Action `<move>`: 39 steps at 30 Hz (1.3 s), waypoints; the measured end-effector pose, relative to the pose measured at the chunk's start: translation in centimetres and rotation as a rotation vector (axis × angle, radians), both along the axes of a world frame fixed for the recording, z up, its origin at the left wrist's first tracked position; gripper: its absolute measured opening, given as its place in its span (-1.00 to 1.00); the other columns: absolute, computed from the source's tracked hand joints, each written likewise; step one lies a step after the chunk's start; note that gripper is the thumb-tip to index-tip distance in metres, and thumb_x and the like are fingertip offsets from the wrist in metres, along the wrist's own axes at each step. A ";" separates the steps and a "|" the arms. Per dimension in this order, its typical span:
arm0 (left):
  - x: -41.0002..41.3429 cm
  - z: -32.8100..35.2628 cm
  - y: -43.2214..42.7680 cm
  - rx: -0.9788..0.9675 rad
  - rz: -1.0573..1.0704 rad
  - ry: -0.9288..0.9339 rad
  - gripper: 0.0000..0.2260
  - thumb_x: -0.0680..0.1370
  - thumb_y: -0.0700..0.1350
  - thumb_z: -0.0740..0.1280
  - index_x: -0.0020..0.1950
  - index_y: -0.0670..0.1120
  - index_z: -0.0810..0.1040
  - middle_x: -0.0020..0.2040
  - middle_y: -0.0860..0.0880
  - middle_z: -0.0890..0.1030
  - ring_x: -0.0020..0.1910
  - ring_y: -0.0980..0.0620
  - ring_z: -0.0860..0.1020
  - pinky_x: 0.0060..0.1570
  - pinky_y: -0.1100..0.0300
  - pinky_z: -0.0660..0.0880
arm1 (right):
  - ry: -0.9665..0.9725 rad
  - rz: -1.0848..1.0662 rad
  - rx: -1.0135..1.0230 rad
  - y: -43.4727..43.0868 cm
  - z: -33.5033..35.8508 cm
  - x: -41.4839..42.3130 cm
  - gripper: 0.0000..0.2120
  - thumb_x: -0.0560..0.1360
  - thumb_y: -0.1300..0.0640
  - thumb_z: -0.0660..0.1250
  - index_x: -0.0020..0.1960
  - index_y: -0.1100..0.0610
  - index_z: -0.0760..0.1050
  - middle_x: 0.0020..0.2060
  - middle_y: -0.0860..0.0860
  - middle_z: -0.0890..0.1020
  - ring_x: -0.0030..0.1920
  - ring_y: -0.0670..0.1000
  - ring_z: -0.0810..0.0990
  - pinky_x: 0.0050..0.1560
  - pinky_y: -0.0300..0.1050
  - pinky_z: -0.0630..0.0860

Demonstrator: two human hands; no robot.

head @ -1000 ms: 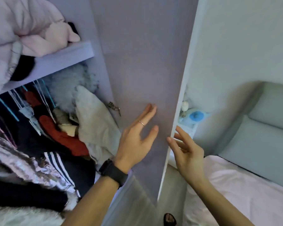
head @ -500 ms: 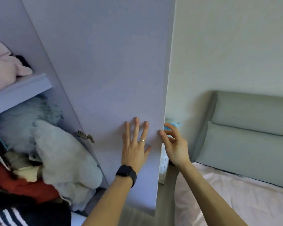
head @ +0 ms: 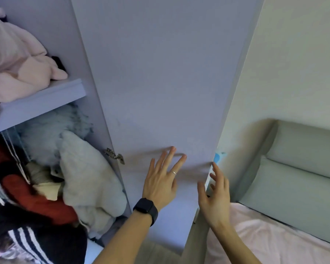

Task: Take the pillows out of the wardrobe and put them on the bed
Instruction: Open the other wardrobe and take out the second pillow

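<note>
At the bottom centre of the frame two bare forearms rise into view; the left hand [head: 161, 181], with a black smartwatch [head: 146, 209] on its wrist and a thin ring [head: 174, 173] on one finger, is spread flat with fingers fanned wide against the inner face of the open wardrobe door [head: 160, 82], holding nothing; the right hand [head: 214, 195], just beside it at lower centre-right, is open too, fingers loosely splayed at the door's free edge, whether touching it cannot be told, and it grips nothing. At lower right lies the bed [head: 265, 242] with a pale pink sheet, and behind it a grey padded headboard [head: 301, 168]. To the left of the hands, past a metal hinge [head: 114, 156], the wardrobe's lower compartment is packed with hanging clothes: a cream fleece garment [head: 88, 178], something red [head: 40, 201], a dark piece with white stripes [head: 32, 242]. Farther up, in the upper left of the frame, a lilac shelf [head: 40, 105] carries a soft pink bundle [head: 17, 67], possibly a pillow or bedding, which cannot be told; it sits well apart from both hands, above and to their left.
</note>
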State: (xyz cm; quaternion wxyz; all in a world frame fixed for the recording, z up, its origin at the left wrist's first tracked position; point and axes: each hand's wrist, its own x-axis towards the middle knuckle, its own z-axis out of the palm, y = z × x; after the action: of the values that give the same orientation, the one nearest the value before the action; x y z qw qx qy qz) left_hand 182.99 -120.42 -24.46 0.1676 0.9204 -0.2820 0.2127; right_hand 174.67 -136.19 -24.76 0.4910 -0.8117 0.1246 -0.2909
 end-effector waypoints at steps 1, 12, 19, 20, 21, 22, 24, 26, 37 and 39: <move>-0.4 -0.5 1.1 -0.042 0.034 0.040 -0.25 0.47 -0.20 0.37 0.60 0.14 0.17 0.62 -0.05 0.16 0.57 -0.13 0.21 0.45 -0.26 0.28 | -0.016 0.006 -0.056 0.9 -1.3 -0.7 -0.48 0.58 0.15 0.35 0.50 -0.07 0.34 0.36 -0.03 0.44 0.36 -0.12 0.44 0.33 -0.18 0.40; -7.2 0.5 17.0 -0.242 0.596 0.126 -0.57 0.49 -0.13 0.39 0.37 0.02 0.54 0.36 -0.03 0.53 0.32 -0.10 0.49 0.29 -0.02 0.47 | -0.102 0.577 -0.311 13.0 -1.5 3.0 -0.71 0.61 -0.04 0.25 0.30 -0.12 0.55 0.27 -0.10 0.55 0.33 0.08 0.46 0.32 -0.36 0.27; -9.7 9.9 22.7 -0.260 0.887 -0.168 -0.60 0.50 -0.12 0.39 0.34 0.01 0.55 0.30 0.00 0.55 0.26 -0.06 0.51 0.24 -0.03 0.49 | -0.409 0.821 -0.342 21.4 6.6 8.4 -0.69 0.59 -0.05 0.26 0.27 -0.02 0.61 0.28 -0.02 0.57 0.36 0.19 0.43 0.37 0.06 0.38; -10.0 11.6 23.1 -0.256 0.922 -0.207 -0.61 0.50 -0.10 0.37 0.34 0.01 0.55 0.30 0.00 0.55 0.27 -0.06 0.51 0.25 -0.02 0.48 | -0.444 0.841 -0.329 22.4 8.3 9.0 -0.68 0.59 -0.07 0.25 0.27 -0.02 0.61 0.28 -0.03 0.57 0.36 0.18 0.43 0.38 0.07 0.38; -10.3 13.3 23.4 -0.253 0.948 -0.246 -0.61 0.51 -0.08 0.34 0.34 0.01 0.55 0.30 0.00 0.55 0.27 -0.06 0.51 0.26 -0.01 0.47 | -0.478 0.862 -0.316 23.4 10.1 9.5 -0.68 0.59 -0.08 0.24 0.27 -0.03 0.61 0.28 -0.04 0.57 0.37 0.17 0.42 0.38 0.06 0.38; -10.5 14.9 23.8 -0.251 0.968 -0.286 -0.62 0.50 -0.08 0.33 0.33 0.00 0.56 0.29 0.00 0.56 0.27 -0.05 0.51 0.27 0.00 0.47 | -0.511 0.883 -0.308 24.3 11.8 9.9 -0.67 0.59 -0.09 0.24 0.27 -0.04 0.60 0.28 -0.05 0.57 0.37 0.15 0.42 0.39 0.05 0.38; -10.8 18.3 24.4 -0.248 1.013 -0.366 -0.63 0.51 -0.07 0.32 0.32 -0.01 0.56 0.26 0.00 0.57 0.24 -0.04 0.52 0.24 0.02 0.48 | -0.579 0.924 -0.274 26.2 15.2 10.8 -0.67 0.58 -0.09 0.25 0.27 -0.03 0.61 0.28 -0.06 0.57 0.36 0.14 0.43 0.38 0.03 0.38; -11.0 21.4 25.1 -0.260 1.064 -0.439 -0.64 0.51 -0.07 0.32 0.32 0.03 0.55 0.25 0.03 0.57 0.22 0.00 0.51 0.18 0.06 0.49 | -0.626 0.962 -0.222 28.1 18.3 11.6 -0.67 0.57 -0.08 0.27 0.28 -0.04 0.61 0.27 -0.08 0.56 0.35 0.11 0.44 0.38 -0.01 0.38; -11.7 35.2 33.7 -0.306 1.296 -0.474 -0.58 0.56 -0.03 0.34 0.42 0.11 0.44 0.42 0.02 0.42 0.38 -0.03 0.38 0.16 0.23 0.29 | -0.671 1.122 -0.273 37.0 31.2 17.9 -0.58 0.56 -0.21 0.23 0.40 -0.20 0.48 0.38 -0.17 0.45 0.42 -0.02 0.32 0.38 -0.23 0.20; -11.0 36.9 35.9 -0.343 1.315 -0.427 -0.56 0.56 0.01 0.33 0.44 0.11 0.40 0.45 -0.01 0.38 0.41 -0.06 0.37 0.19 0.21 0.30 | -0.647 1.130 -0.295 38.2 33.2 19.5 -0.59 0.57 -0.17 0.29 0.41 -0.22 0.45 0.40 -0.17 0.42 0.45 -0.02 0.28 0.39 -0.24 0.14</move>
State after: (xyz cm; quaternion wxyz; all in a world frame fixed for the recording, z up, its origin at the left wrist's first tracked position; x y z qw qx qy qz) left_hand 171.98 -84.53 12.43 0.0881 0.7989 0.3424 0.4865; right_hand 194.16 -97.98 8.46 0.4644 -0.6826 -0.5145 -0.2319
